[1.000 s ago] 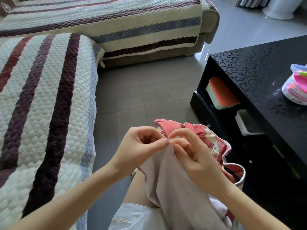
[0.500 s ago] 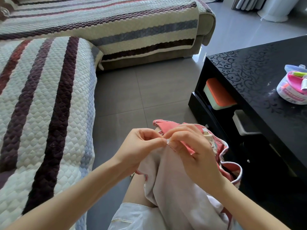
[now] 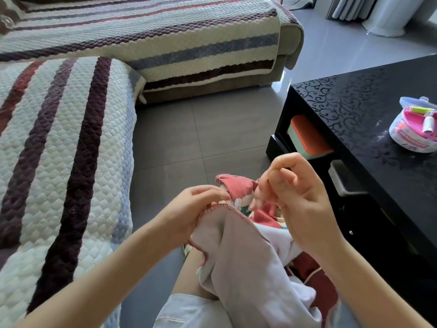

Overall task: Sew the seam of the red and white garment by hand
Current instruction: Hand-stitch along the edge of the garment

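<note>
The red and white garment (image 3: 238,259) lies over my lap, pale inner side up, with a red stitched seam edge (image 3: 227,207) running across its top. My left hand (image 3: 196,209) pinches that seam edge between thumb and fingertips. My right hand (image 3: 300,197) is raised above and to the right of the seam, apart from the cloth. Its thumb and forefinger are pressed together as on a needle, which is too thin to make out, and the other fingers are loosely curled. I cannot make out any thread.
A black patterned coffee table (image 3: 354,110) stands close on the right, with a round sewing kit tub (image 3: 416,136) on top and an orange-lidded box (image 3: 307,138) on its shelf. A striped quilted sofa (image 3: 59,150) fills the left and back. Grey tile floor (image 3: 201,129) lies between.
My right hand has lifted up and to the right, away from the seam where it met the left hand. The left hand keeps its pinch on the edge.
</note>
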A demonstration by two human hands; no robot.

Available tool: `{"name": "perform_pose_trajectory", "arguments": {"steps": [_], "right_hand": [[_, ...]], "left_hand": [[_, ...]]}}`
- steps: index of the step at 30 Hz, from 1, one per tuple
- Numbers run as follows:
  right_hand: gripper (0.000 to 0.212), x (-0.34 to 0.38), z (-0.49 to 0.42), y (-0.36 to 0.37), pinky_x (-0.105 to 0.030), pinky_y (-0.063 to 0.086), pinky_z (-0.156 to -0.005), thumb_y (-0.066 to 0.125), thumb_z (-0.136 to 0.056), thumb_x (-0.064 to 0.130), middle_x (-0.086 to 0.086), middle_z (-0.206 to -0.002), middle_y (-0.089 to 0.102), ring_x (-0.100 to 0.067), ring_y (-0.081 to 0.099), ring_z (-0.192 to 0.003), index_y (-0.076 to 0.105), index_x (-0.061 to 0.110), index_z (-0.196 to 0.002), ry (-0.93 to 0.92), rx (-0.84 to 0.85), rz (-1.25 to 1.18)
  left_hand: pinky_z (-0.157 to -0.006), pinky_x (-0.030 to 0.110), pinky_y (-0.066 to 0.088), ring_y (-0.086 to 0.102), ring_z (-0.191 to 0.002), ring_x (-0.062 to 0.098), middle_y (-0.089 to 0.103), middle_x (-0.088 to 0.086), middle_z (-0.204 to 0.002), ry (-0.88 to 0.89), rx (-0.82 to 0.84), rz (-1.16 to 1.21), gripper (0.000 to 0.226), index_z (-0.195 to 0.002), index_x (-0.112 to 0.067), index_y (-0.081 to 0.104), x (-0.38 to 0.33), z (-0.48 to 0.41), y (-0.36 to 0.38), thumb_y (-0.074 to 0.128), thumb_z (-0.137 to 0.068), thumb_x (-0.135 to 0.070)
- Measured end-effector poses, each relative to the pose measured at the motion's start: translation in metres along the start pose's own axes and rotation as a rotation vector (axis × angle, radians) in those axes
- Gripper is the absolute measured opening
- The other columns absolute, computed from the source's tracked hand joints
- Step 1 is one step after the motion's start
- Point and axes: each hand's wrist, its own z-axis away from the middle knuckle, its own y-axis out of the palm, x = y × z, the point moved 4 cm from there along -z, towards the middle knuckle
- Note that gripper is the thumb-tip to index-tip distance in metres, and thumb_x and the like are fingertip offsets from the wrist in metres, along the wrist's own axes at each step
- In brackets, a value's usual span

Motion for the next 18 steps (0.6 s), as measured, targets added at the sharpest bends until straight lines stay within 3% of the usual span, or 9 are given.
{"name": "perform_pose_trajectory", "arguments": {"steps": [3,6,10,13,16,18], "right_hand": [[0.015,-0.002,-0.003,-0.012,-0.022,0.034,-0.044,0.06,-0.086,0.028,-0.002,-0.057,0.045,-0.018,0.039,-0.047,0.054,0.014,-0.087,0.087,-0.042,-0.05],[0.008,-0.003,-0.008,-0.026,-0.025,0.021,-0.042,0.061,-0.091,0.026,0.0,-0.052,0.034,-0.015,0.025,-0.046,0.059,0.02,-0.085,0.061,-0.111,0.156],[0.01,-0.009,-0.013,-0.025,-0.019,0.026,-0.043,0.051,-0.096,0.017,-0.003,-0.055,0.037,-0.008,0.029,-0.045,0.058,0.017,-0.089,-0.005,-0.058,0.56],[0.014,-0.018,-0.014,-0.017,-0.028,0.032,-0.047,0.044,-0.095,0.02,0.0,-0.06,0.044,-0.009,0.034,-0.048,0.054,0.028,-0.089,0.014,0.021,0.754],[0.017,-0.02,-0.017,-0.006,-0.026,0.037,-0.053,0.041,-0.094,0.02,0.013,-0.065,0.052,-0.01,0.043,-0.055,0.051,0.032,-0.087,0.022,0.095,0.799],[0.016,-0.017,-0.018,0.004,-0.02,0.035,-0.054,0.042,-0.094,0.018,0.009,-0.066,0.051,-0.008,0.042,-0.055,0.052,0.029,-0.088,0.01,0.138,0.734]], "left_hand": [[-0.056,0.021,0.039,0.048,-0.06,0.01,0.056,-0.002,-0.064,-0.007,0.052,0.039,0.007,-0.057,-0.018,0.066,-0.017,-0.002,-0.001,0.069,-0.054,-0.023],[-0.068,0.025,0.038,0.052,-0.065,0.009,0.057,-0.003,-0.066,0.095,0.125,0.018,0.006,-0.052,-0.02,0.063,-0.045,0.0,-0.004,0.066,-0.052,-0.026],[-0.063,0.017,0.044,0.049,-0.056,0.007,0.051,-0.007,-0.056,0.271,0.244,-0.194,0.016,-0.051,-0.02,0.061,-0.083,0.009,0.001,0.064,-0.066,-0.017],[-0.059,0.012,0.043,0.051,-0.056,0.002,0.058,-0.01,-0.057,0.339,0.304,-0.269,0.021,-0.057,-0.02,0.068,-0.1,0.013,0.009,0.059,-0.076,-0.016],[-0.061,0.011,0.044,0.054,-0.06,0.001,0.064,-0.009,-0.063,0.376,0.326,-0.3,0.016,-0.063,-0.019,0.072,-0.108,0.012,0.016,0.063,-0.076,-0.017],[-0.061,0.011,0.044,0.054,-0.061,0.001,0.065,-0.007,-0.065,0.383,0.316,-0.316,0.014,-0.064,-0.018,0.073,-0.11,0.01,0.018,0.064,-0.076,-0.018]]}}
